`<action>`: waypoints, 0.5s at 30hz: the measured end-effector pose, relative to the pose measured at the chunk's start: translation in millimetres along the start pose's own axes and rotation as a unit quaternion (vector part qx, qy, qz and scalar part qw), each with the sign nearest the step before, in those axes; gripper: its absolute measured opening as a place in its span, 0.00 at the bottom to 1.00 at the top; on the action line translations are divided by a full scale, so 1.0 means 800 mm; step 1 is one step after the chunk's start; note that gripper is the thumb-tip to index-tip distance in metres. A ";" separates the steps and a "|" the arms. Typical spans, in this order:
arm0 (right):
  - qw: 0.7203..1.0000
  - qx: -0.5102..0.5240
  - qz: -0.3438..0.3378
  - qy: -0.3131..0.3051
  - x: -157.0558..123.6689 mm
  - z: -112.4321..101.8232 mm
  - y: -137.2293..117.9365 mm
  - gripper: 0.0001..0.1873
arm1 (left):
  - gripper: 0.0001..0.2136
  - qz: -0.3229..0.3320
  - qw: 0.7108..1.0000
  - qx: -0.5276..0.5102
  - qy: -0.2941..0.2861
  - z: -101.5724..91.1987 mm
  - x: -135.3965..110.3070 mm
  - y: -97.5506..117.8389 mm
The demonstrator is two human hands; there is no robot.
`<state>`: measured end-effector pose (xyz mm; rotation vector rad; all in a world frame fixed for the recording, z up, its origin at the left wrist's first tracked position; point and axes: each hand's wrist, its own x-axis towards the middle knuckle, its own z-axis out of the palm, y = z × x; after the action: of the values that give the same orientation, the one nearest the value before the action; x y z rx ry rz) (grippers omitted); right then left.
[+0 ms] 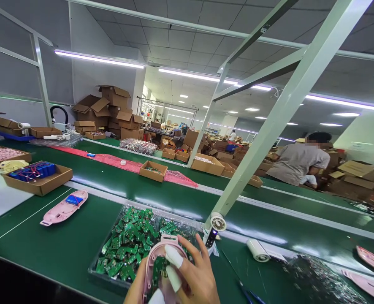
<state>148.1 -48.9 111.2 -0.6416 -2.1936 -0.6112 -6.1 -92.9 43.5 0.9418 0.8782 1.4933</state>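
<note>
Low in the middle of the head view, a pink plastic shell (148, 270) is tilted up, with a green circuit board (157, 270) inside it. My left hand (136, 283) is closed around the shell's left side, and the shell partly hides it. White covers wrap some fingertips. My right hand (199, 274) reaches over the shell from the right, its covered fingertips closed at the board while other fingers extend past the shell's edge. Exactly how they grip the board is partly hidden. Just behind the hands lies a tray heaped with green circuit boards (133, 236).
To the left lies a pink shell with a blue battery (74, 199), near a cardboard box (44, 183) of batteries. A slanted metal post (228, 198) rises on the right. Tweezers (247, 291), a white roll (257, 251) and bagged parts (320, 278) lie right. A person (301, 162) bends farther back.
</note>
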 end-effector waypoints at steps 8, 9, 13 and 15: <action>0.997 -0.004 0.073 0.017 -0.053 0.011 -0.007 0.24 | 0.27 -0.024 0.995 -0.031 0.090 0.004 0.022 -0.008; 0.991 -0.014 0.124 0.051 -0.069 0.020 -0.012 0.24 | 0.29 -0.025 0.993 -0.024 0.117 0.001 0.024 -0.015; 0.954 -0.050 0.275 0.105 -0.112 0.062 -0.039 0.25 | 0.32 -0.015 0.983 -0.019 0.179 -0.004 0.024 -0.032; 0.947 -0.036 0.306 0.092 -0.115 0.076 -0.047 0.24 | 0.30 0.006 0.987 -0.012 0.161 -0.001 0.020 -0.028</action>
<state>146.8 -64.0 -4.8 -1.1904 -1.6742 -0.3988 1.2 -74.6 24.3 0.6981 1.0841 1.6912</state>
